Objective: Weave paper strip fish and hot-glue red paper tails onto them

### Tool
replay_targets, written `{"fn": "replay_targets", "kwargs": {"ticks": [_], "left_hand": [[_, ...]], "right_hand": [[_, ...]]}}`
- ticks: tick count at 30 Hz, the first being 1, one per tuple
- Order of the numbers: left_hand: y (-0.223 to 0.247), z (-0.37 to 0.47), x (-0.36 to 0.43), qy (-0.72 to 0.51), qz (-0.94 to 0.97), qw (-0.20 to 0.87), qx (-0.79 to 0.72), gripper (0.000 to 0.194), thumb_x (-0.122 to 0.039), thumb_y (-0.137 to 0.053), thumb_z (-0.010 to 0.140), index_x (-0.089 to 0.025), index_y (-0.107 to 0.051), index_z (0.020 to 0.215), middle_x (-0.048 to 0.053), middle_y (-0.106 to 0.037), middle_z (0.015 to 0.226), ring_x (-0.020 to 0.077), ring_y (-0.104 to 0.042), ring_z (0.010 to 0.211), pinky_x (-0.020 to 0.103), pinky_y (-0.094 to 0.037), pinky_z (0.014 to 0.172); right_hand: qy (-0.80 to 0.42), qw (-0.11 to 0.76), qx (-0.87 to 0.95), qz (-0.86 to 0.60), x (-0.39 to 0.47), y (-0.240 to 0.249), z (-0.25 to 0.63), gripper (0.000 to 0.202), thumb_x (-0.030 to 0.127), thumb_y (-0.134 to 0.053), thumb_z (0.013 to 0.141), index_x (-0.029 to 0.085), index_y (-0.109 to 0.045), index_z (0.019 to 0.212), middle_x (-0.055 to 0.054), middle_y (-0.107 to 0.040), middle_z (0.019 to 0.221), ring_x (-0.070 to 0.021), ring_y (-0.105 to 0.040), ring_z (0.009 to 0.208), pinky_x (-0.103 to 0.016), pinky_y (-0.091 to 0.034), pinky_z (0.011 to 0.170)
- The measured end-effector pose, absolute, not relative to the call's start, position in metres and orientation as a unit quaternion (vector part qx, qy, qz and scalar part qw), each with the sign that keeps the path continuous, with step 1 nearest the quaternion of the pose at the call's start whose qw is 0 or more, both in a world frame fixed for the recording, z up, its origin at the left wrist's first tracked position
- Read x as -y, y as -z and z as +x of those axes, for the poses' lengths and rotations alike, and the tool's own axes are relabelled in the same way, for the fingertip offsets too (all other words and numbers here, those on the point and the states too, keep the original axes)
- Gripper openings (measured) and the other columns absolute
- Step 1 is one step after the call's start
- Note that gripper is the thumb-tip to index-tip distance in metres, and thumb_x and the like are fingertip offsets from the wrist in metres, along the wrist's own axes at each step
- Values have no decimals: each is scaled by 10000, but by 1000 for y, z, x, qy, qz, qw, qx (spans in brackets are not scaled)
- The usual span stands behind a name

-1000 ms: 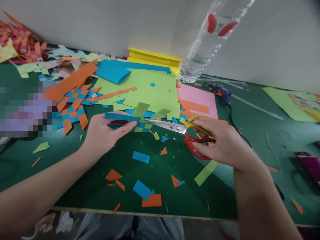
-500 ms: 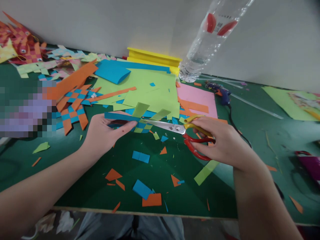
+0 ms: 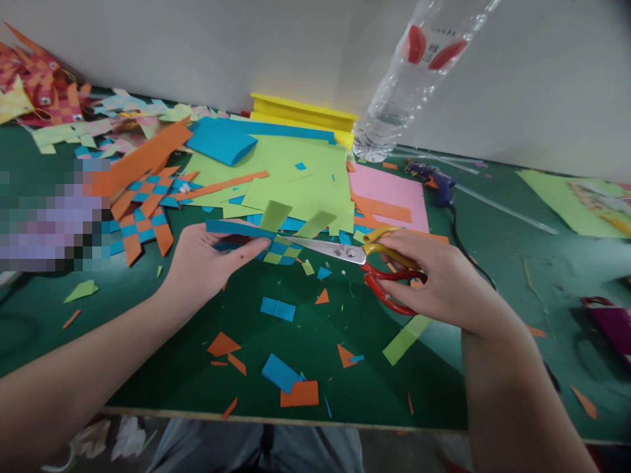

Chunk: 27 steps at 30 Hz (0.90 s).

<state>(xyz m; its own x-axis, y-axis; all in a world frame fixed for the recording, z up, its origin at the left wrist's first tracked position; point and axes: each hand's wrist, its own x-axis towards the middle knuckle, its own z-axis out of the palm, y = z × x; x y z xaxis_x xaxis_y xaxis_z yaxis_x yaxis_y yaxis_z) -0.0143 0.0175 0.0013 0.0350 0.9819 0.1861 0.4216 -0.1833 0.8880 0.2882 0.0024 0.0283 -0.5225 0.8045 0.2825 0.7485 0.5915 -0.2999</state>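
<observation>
My left hand (image 3: 217,259) pinches a woven paper piece (image 3: 279,252) of blue and light green strips between thumb and fingers. A blue strip (image 3: 236,228) runs along its top, and two green ends (image 3: 275,217) stick up from it. The other fingers are partly hidden behind the paper. In my right hand (image 3: 428,269) is a pair of scissors (image 3: 350,254) with one yellow and one red handle. Their blades look almost closed and point left, the tips at the woven piece beside my left thumb.
Green sheets (image 3: 300,174), a pink sheet (image 3: 394,190) and a woven orange-blue piece (image 3: 145,207) lie behind my hands. Paper scraps (image 3: 279,309) dot the green table. A water bottle (image 3: 404,92) stands at the back, near a glue gun (image 3: 436,180) with a cord.
Both hands stay almost in place. The scissor blades look slightly more closed at the woven paper.
</observation>
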Motion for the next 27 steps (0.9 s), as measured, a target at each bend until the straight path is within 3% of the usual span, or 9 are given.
{"fn": "replay_targets", "kwargs": {"ticks": [9,18,27], "left_hand": [[-3,-15,-16,-417,629,339,-562,221,-451,-746,707,-257,-737,811,1,-748,799,235,-705,782,315,-592,741],[-4,-13,-15,-415,617,337,-577,264,-476,-755,671,-239,-721,781,8,-729,728,228,-684,705,302,-579,656],[-2,-14,-17,-409,638,330,-562,191,-438,-729,711,-258,-733,776,-10,-728,740,215,-688,731,282,-571,673]], "right_hand": [[-66,176,864,-466,0,-27,288,289,298,-588,817,214,-551,1091,-98,-649,1124,-242,-646,982,-346,-542,761],[-71,174,863,-469,0,-27,288,304,288,-592,794,192,-573,1082,-100,-658,1094,-238,-654,928,-348,-545,734],[-82,183,865,-461,0,-27,289,292,311,-580,816,215,-586,1092,-87,-668,1077,-235,-654,918,-349,-540,713]]}}
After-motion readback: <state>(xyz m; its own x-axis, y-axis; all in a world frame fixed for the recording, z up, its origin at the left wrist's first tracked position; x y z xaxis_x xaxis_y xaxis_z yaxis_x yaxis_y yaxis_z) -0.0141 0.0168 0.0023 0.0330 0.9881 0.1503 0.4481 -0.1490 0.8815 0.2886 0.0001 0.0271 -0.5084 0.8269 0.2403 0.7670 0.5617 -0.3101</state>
